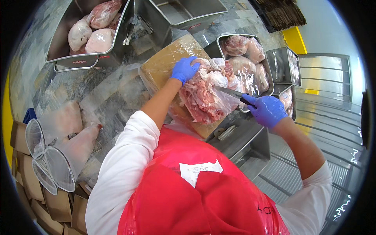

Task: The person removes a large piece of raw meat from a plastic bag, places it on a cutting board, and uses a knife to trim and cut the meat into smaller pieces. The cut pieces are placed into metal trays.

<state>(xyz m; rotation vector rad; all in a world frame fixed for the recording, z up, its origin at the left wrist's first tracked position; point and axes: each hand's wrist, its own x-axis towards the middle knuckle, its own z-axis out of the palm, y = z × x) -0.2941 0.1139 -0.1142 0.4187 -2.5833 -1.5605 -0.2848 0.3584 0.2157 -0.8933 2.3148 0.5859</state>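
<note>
A heap of pale pink raw meat [203,98] with white fat lies on a tan board [164,62] that has clear plastic film over it. My left hand [185,70], in a blue glove, grips the heap's upper left edge, its fingertips partly hidden in the meat. In my right hand [268,111], also gloved in blue, is the black handle of a knife [229,92]. Its blade points left, with the tip at the right part of the meat. Clear film hangs loosely below the blade.
Metal tubs with raw meat stand at the far left [84,61] and right [264,64], some pieces wrapped in film. Another metal tub [180,17] is beyond the board. At left are clear plastic sleeves [62,156] above brown cardboard boxes [56,203]. Wire racks [325,129] stand at right.
</note>
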